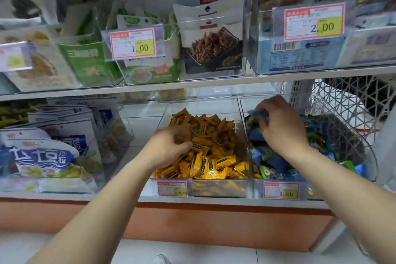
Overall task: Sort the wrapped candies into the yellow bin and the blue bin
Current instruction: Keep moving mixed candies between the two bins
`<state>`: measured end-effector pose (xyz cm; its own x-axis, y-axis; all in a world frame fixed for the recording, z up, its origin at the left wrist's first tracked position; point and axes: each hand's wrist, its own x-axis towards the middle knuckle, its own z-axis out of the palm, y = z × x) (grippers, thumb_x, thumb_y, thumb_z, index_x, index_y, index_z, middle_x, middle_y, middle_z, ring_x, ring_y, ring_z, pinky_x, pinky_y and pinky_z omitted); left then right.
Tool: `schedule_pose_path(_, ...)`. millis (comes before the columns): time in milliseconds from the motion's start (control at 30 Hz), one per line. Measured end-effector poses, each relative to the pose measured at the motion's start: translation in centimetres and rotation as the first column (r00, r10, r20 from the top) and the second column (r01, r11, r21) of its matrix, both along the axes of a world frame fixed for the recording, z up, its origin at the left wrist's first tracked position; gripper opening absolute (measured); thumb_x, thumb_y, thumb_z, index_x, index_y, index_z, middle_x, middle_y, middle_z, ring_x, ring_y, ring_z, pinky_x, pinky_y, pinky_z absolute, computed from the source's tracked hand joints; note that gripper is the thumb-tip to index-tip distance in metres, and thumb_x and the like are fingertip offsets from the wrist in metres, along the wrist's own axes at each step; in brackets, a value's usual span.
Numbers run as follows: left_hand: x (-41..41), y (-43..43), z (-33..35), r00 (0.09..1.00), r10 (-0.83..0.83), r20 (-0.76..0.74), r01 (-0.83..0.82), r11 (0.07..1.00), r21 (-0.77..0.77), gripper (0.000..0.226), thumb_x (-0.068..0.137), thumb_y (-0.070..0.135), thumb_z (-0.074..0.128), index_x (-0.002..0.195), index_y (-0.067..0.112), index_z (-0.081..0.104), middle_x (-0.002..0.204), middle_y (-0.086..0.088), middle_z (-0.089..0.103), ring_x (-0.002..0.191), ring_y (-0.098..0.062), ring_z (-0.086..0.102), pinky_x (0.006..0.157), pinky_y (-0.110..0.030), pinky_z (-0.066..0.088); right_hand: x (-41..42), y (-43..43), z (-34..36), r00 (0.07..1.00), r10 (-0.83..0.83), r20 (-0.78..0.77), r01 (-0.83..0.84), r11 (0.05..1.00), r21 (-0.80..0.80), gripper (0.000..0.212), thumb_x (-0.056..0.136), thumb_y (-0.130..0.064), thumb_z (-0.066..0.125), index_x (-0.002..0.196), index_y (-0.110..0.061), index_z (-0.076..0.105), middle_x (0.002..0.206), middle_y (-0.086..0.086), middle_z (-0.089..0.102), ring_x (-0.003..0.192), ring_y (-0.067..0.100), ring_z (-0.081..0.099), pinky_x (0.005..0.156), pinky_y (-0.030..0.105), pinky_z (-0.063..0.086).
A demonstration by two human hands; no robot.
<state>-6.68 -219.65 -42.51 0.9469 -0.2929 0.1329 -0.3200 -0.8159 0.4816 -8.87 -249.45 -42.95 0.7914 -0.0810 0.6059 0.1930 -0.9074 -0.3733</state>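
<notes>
On the lower shelf (139, 128) of a shop display, two clear plastic bins stand side by side, their walls touching or nearly so. The yellow bin (218, 189), at centre, is heaped with yellow wrapped candies (214, 165). The blue bin (369, 156), just to its right, holds blue and green wrapped candies (276, 163). Each bin carries a red-bordered price tag on its front wall, one at (172, 188) and one at (281, 191). The left hand (167, 145) is lowered into the near left part of the yellow bin, fingers curled down among the candies. Its fingertips are blurred, so it cannot be told whether its grip has closed on a piece. The right hand (280, 126) is raised over the rear left part of the blue bin. Its grip is a pinch, thumb and fingers closed on one blue-green candy (258, 113) held above the pile. Bagged goods (42, 152) fill the shelf to the left of the yellow bin. Snack packets (212, 49) in clear trays stand on the upper shelf. A white mesh basket (342, 100) sits behind and to the right of the blue bin.
</notes>
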Motion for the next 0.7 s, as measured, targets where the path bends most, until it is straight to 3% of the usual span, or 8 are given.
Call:
schedule_pose_path(100,-1.4,1.4,-0.1,0.995,0.057,0.087,-0.063,0.996,0.066,0.032,0.090,0.040,0.064,0.120,0.030,0.066,0.119,0.009,0.067,0.102,-0.008,0.062,0.085,-0.027,0.052,-0.3,-1.0,-0.8,0.950,-0.236,-0.206,0.146,0.916,-0.375,0.024,0.097,-0.032,0.049,0.104,-0.021,0.069,0.114,0.002,0.061,0.107,0.030,0.055,0.087,0.041,0.044)
schedule_pose_path(167,-2.3,2.3,0.0,0.979,0.112,0.172,-0.121,0.992,0.043,0.032,0.088,0.040,0.063,0.119,0.032,0.066,0.120,0.009,0.067,0.101,-0.010,0.063,0.086,-0.030,0.054,-0.5,-0.5,-0.3,0.903,-0.321,-0.286,0.180,0.886,-0.427,0.036,0.098,-0.044,0.039,0.097,-0.025,0.070,0.116,-0.001,0.062,0.110,0.028,0.054,0.094,0.042,0.040)
schedule_pose_path(233,-2.4,3.0,0.2,0.956,0.174,0.234,-0.182,0.983,0.011,0.040,0.087,0.038,0.062,0.125,0.028,0.063,0.124,0.003,0.065,0.109,-0.016,0.061,0.089,-0.032,0.052,-0.7,0.6,0.3,0.931,-0.292,-0.218,0.176,0.884,-0.433,0.036,0.095,-0.042,0.041,0.093,-0.024,0.071,0.112,0.000,0.064,0.106,0.029,0.056,0.089,0.041,0.041)
schedule_pose_path(300,-2.1,3.4,0.2,0.943,0.231,0.239,-0.236,0.972,-0.008,0.048,0.088,0.036,0.063,0.134,0.023,0.057,0.131,-0.004,0.061,0.117,-0.023,0.058,0.093,-0.035,0.049,-0.7,2.3,0.6,0.972,-0.175,-0.154,0.098,0.907,-0.411,0.026,0.090,-0.041,0.049,0.089,-0.026,0.070,0.102,0.001,0.065,0.092,0.028,0.057,0.074,0.036,0.041)
schedule_pose_path(400,-1.5,3.7,-0.7,0.951,0.260,0.169,-0.264,0.965,0.002,0.060,0.090,0.040,0.063,0.144,0.020,0.047,0.141,-0.008,0.053,0.126,-0.028,0.051,0.099,-0.038,0.045,0.0,5.7,1.0,0.949,0.113,-0.294,-0.180,0.960,-0.214,0.023,0.090,-0.046,0.051,0.098,-0.033,0.069,0.096,-0.007,0.064,0.077,0.015,0.053,0.060,0.027,0.039)
schedule_pose_path(467,-1.2,3.6,-1.4,0.954,0.232,0.190,-0.251,0.964,0.083,0.064,0.090,0.044,0.061,0.146,0.019,0.044,0.149,-0.008,0.045,0.133,-0.028,0.044,0.103,-0.039,0.042,1.7,8.2,0.7,0.870,0.262,-0.418,-0.326,0.941,-0.088,0.034,0.091,-0.050,0.050,0.120,-0.039,0.064,0.120,-0.010,0.060,0.101,0.014,0.057,0.078,0.030,0.049)
schedule_pose_path(533,-0.9,3.1,-1.7,0.944,0.157,0.289,-0.214,0.960,0.178,0.060,0.089,0.046,0.060,0.142,0.020,0.049,0.151,-0.005,0.044,0.136,-0.026,0.040,0.100,-0.039,0.045,3.9,10.5,0.2,0.790,0.345,-0.507,-0.414,0.910,-0.026,0.043,0.092,-0.050,0.051,0.134,-0.043,0.053,0.142,-0.010,0.051,0.126,0.016,0.050,0.101,0.035,0.044)
schedule_pose_path(700,-0.6,1.1,-2.9,0.954,0.086,0.289,-0.148,0.968,0.201,0.050,0.089,0.042,0.057,0.132,0.016,0.054,0.142,-0.002,0.049,0.131,-0.023,0.044,0.090,-0.038,0.051,8.4,13.7,-1.2,0.546,0.411,-0.730,-0.632,0.774,-0.037,0.054,0.099,-0.040,0.048,0.151,-0.042,0.033,0.159,-0.008,0.033,0.143,0.019,0.034,0.115,0.035,0.028)
